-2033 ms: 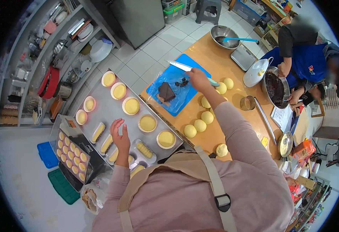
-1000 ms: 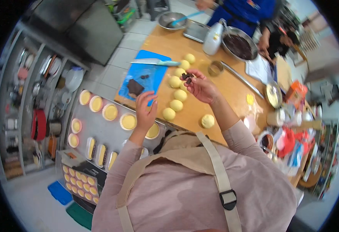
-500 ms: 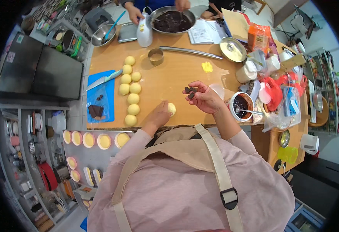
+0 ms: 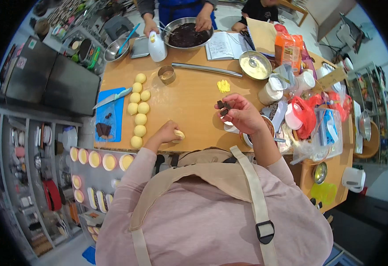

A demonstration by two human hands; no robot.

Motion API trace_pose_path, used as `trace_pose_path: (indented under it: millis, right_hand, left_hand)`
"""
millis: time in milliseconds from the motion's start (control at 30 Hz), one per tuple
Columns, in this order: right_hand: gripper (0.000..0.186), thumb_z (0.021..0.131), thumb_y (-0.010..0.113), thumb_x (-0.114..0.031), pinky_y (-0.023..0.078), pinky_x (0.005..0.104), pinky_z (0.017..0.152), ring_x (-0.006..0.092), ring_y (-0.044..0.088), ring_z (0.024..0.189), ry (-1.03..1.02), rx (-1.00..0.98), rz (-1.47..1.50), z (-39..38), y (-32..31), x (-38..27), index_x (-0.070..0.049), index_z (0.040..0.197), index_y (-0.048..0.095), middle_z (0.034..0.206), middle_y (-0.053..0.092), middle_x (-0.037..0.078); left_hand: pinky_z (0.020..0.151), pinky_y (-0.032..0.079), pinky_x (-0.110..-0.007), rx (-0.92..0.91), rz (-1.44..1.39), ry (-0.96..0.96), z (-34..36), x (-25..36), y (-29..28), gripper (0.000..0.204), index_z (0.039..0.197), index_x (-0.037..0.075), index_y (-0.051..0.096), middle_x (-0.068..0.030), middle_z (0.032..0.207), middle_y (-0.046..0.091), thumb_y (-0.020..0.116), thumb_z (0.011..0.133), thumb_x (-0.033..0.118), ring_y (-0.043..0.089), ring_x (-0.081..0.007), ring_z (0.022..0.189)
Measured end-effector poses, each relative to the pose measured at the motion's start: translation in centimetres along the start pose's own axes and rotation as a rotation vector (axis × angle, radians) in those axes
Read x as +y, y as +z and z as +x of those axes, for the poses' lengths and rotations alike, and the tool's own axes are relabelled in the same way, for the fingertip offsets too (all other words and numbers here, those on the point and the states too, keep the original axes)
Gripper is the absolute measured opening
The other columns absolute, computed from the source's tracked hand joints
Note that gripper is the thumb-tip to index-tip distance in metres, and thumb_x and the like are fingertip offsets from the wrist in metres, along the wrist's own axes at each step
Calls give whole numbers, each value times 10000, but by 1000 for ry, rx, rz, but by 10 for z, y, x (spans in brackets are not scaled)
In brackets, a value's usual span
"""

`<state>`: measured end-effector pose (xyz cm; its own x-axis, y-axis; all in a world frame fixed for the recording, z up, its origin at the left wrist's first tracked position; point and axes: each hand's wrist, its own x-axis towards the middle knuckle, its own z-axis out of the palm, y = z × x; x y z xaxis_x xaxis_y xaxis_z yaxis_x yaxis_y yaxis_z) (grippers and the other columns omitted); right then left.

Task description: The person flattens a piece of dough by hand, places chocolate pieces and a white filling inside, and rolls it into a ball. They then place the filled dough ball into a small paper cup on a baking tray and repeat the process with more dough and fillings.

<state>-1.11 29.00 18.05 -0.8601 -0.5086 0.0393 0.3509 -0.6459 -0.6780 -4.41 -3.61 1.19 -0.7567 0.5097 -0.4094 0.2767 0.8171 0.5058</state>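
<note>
My left hand [image 4: 164,133] is closed round a piece of pale yellow dough [image 4: 179,134] at the table's near edge. Part of the dough is hidden by the fingers. Raised to the right of it, my right hand [image 4: 247,116] pinches several small dark chocolate chunks [image 4: 223,107] at its fingertips. Behind that wrist, a tub of dark filling [image 4: 268,123] is mostly covered. Left of my left hand, round dough balls [image 4: 140,119] stand in a rough double line. More chocolate [image 4: 103,130] lies on a blue cutting board [image 4: 117,114], below a knife [image 4: 112,97].
A metal ring [image 4: 167,75], a steel tube [image 4: 207,69] and a yellow smear [image 4: 223,86] are farther up the table. Across it, another person works at a bowl of dark mixture [image 4: 188,35]. Jars and bags crowd the right side. Filled cups [image 4: 95,160] sit on a tray at lower left.
The whole view has shifted a little. My left hand now has the dough tilted in its fingers. My right hand, still holding the chocolate chunks, now covers more of the tub of filling.
</note>
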Motion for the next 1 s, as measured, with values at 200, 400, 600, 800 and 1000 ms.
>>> trace_pose_path:
  millis: [200, 400, 600, 800, 1000]
  right_hand:
    - [313, 825, 649, 2, 528, 294, 773, 176, 637, 928, 193, 110, -354, 4, -6, 14, -37, 1128, 579, 1079, 632, 87]
    - [277, 811, 651, 0, 530, 268, 746, 136, 649, 811, 148, 49, -1112, 44, 22, 40, -24, 1086, 632, 939, 662, 70]
    - [269, 751, 652, -16, 523, 346, 733, 273, 650, 819, -103, -136, -1577, 93, 71, 62, -45, 1019, 658, 925, 650, 127]
    - [283, 739, 656, -48, 506, 383, 757, 311, 626, 856, -99, -165, -1817, 120, 102, 66, -63, 1021, 659, 941, 642, 127]
    - [395, 750, 679, -82, 508, 390, 738, 295, 637, 814, -101, -80, -1637, 136, 134, 77, -76, 1140, 617, 948, 633, 156]
  left_hand:
    - [776, 490, -314, 98, -825, -191, -29, -22, 17, 325, 1002, 66, 596, -80, 988, 629, 712, 803, 295, 604, -201, 881]
    - [907, 496, -362, 274, -1903, -254, -38, 22, -8, 386, 1180, 32, 526, -86, 1127, 603, 523, 944, 337, 600, -206, 1021]
    - [955, 470, -383, 393, -2152, -54, -62, 77, -61, 415, 1198, 14, 507, -107, 1147, 594, 412, 976, 351, 583, -230, 1060]
    - [981, 465, -388, 392, -2094, 135, -88, 75, -83, 372, 1257, -40, 444, -169, 1233, 542, 348, 960, 161, 559, -264, 1125]
    - [1036, 437, -371, 271, -2072, 330, -110, 50, -94, 403, 1342, -25, 358, -148, 1290, 487, 357, 949, 65, 520, -243, 1179]
